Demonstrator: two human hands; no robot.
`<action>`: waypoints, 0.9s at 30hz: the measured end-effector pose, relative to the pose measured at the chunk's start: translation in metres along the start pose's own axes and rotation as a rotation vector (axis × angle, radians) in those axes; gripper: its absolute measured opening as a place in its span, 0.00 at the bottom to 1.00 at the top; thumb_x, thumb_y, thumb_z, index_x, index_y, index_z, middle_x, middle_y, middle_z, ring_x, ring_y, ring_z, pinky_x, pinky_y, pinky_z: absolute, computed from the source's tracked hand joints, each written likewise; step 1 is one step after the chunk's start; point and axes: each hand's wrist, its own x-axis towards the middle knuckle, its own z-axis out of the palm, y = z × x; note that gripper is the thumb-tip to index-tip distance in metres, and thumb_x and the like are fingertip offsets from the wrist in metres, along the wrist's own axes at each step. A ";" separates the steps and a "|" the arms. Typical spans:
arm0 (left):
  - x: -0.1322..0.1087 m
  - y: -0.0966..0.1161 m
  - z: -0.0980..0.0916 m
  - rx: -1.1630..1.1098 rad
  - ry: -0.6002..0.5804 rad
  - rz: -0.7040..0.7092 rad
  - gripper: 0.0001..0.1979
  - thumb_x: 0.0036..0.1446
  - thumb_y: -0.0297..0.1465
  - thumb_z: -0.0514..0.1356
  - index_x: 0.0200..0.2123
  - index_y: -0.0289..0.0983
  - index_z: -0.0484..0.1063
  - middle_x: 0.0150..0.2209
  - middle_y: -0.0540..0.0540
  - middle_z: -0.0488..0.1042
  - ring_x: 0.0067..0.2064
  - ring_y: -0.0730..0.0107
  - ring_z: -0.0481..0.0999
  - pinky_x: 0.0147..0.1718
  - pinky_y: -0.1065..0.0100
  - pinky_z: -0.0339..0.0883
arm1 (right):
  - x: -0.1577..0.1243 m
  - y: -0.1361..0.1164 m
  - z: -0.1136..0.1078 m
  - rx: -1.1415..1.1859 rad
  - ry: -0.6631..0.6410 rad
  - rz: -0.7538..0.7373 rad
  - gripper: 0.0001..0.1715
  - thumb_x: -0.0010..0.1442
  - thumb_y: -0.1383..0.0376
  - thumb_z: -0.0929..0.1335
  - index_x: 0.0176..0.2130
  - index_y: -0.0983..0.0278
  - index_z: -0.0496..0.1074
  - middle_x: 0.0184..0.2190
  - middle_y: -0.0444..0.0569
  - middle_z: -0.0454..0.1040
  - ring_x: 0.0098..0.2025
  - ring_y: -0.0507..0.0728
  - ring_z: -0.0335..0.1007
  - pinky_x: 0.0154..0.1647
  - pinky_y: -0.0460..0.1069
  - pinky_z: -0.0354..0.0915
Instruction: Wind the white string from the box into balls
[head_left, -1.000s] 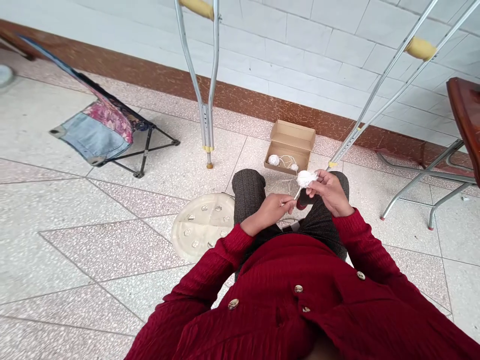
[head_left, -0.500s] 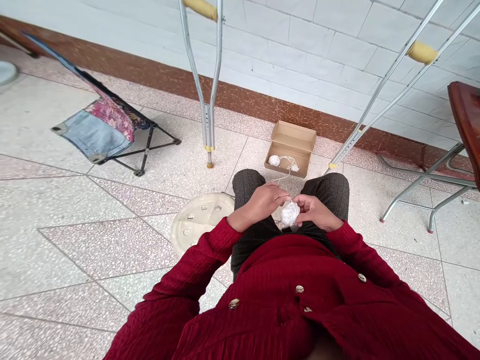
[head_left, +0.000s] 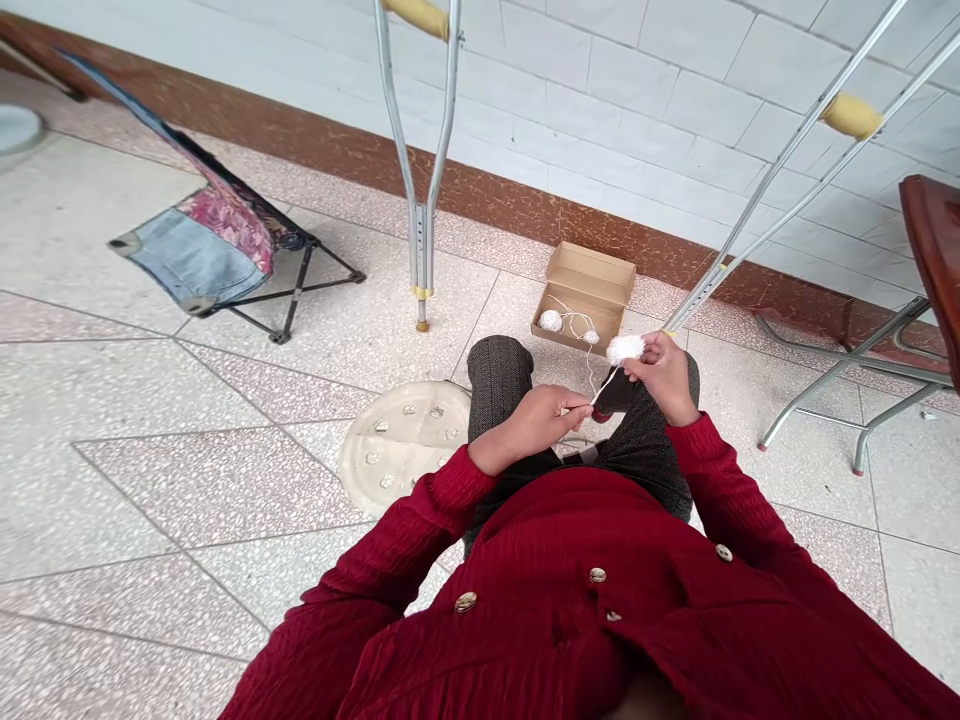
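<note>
Above my right knee, my right hand [head_left: 664, 374] grips a piece of white yarn work [head_left: 625, 349], which looks blurred and bundled; its exact kind cannot be made out. Lower and to the left, my left hand [head_left: 551, 415] pinches a strand of white yarn [head_left: 606, 384] that runs up to that piece. Another length of the strand leads from my left fingers toward the open cardboard box [head_left: 576, 333] on the floor. Inside the box lie a ball of white yarn [head_left: 551, 320] and a smaller white clump [head_left: 591, 337], with loose loops between them.
One crutch [head_left: 421, 240] stands left of the box, and a second crutch [head_left: 720, 270] leans at the right. A folding chair [head_left: 202, 262] is at the left, a metal-legged chair [head_left: 926, 260] at the right. A round perforated cover [head_left: 397, 460] lies beside my left leg.
My right hand has moved up and to the right with the white yarn piece. My left hand has dropped slightly and separated from it, leaving a stretched strand between the hands.
</note>
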 end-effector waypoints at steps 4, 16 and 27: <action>0.003 -0.003 -0.026 0.180 0.111 0.062 0.19 0.67 0.37 0.53 0.24 0.36 0.72 0.25 0.49 0.73 0.33 0.69 0.72 0.40 0.69 0.62 | -0.021 0.025 0.012 -0.094 -0.290 0.103 0.21 0.40 0.68 0.76 0.35 0.62 0.69 0.28 0.41 0.74 0.25 0.50 0.68 0.23 0.45 0.66; 0.014 -0.013 -0.013 -0.156 0.206 0.013 0.21 0.67 0.41 0.55 0.26 0.35 0.73 0.28 0.48 0.75 0.33 0.70 0.73 0.37 0.70 0.64 | -0.046 -0.015 0.009 0.529 -0.544 0.333 0.25 0.41 0.69 0.80 0.41 0.62 0.75 0.31 0.42 0.77 0.26 0.49 0.69 0.22 0.42 0.67; 0.012 -0.003 0.008 -0.206 0.079 -0.110 0.19 0.65 0.37 0.55 0.25 0.34 0.74 0.24 0.51 0.75 0.29 0.73 0.71 0.34 0.72 0.61 | -0.024 -0.027 0.014 0.480 -0.243 0.231 0.26 0.43 0.67 0.79 0.44 0.59 0.76 0.34 0.41 0.79 0.27 0.50 0.73 0.27 0.44 0.72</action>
